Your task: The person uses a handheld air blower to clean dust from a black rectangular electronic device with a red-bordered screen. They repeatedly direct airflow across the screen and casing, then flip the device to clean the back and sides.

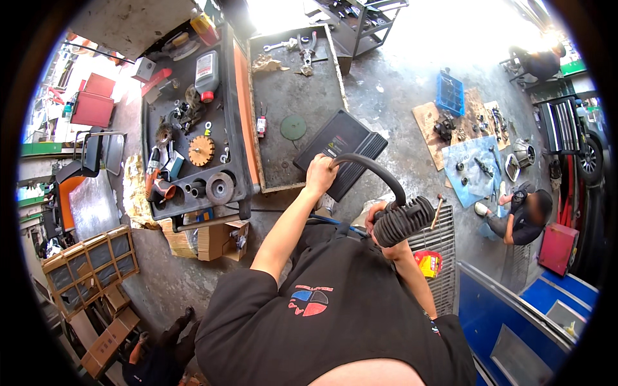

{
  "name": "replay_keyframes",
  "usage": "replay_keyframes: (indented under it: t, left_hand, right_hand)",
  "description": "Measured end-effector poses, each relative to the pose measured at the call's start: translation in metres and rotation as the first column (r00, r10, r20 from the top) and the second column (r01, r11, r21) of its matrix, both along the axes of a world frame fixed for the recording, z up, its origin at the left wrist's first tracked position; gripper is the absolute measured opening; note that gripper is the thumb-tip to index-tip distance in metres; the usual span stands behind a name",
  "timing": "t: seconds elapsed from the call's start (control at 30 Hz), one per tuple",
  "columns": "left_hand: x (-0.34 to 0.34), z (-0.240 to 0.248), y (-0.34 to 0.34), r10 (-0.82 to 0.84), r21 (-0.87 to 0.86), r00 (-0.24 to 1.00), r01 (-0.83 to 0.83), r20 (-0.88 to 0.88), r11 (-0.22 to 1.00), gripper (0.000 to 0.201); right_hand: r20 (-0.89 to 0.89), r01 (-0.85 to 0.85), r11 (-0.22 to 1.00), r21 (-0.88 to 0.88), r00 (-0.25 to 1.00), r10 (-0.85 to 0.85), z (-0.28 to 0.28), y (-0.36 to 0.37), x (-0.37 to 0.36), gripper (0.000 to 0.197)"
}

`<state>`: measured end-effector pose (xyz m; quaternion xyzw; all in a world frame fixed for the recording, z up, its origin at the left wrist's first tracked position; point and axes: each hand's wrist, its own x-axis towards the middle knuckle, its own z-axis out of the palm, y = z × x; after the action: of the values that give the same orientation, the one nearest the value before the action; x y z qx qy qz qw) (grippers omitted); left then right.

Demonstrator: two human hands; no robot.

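Observation:
Between my hands is a thick black hose (376,168) that arches over to a bulky black ribbed piece (404,222); I cannot tell exactly what part it is. My left hand (321,174) is closed around the far left end of the hose. The ribbed piece is gripped from behind by my right hand (380,225), whose fingers are partly hidden by it. Just beyond my left hand, a flat black case (344,149) lies tilted across the corner of a shallow metal-rimmed tray table (273,164).
Left of the tray table stands a black tool cart (222,138) with a grey bottle (206,72), a drill (154,177) and an orange disc. A floor grate (438,244) lies at right. Beyond it a seated person (524,212) is near parts on cardboard. Another person (158,360) is at lower left.

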<state>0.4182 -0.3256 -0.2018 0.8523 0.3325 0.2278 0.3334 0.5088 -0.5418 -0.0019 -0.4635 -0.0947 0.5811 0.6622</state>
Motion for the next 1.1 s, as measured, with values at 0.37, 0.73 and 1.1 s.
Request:
replay_keyframes:
  t: [0.37, 0.73, 1.1]
  left_hand:
    - [0.010, 0.004, -0.008, -0.017, -0.102, 0.997, 0.009, -0.071, 0.995, 0.016]
    - [0.005, 0.018, -0.013, 0.028, -0.307, 0.996, -0.053, -0.085, 0.950, 0.020]
    - [-0.049, 0.017, 0.026, 0.164, -0.024, 0.953, -0.176, -0.256, 0.984, 0.035]
  right_hand:
    - [0.164, 0.046, 0.992, 0.120, 0.984, -0.065, -0.004, -0.011, -0.006, 0.013]
    - [0.307, -0.028, 0.981, 0.193, 0.951, -0.033, -0.008, -0.010, -0.001, 0.017]
    - [0.733, -0.330, 0.943, -0.048, 0.629, 0.258, -0.005, -0.010, -0.010, 0.029]
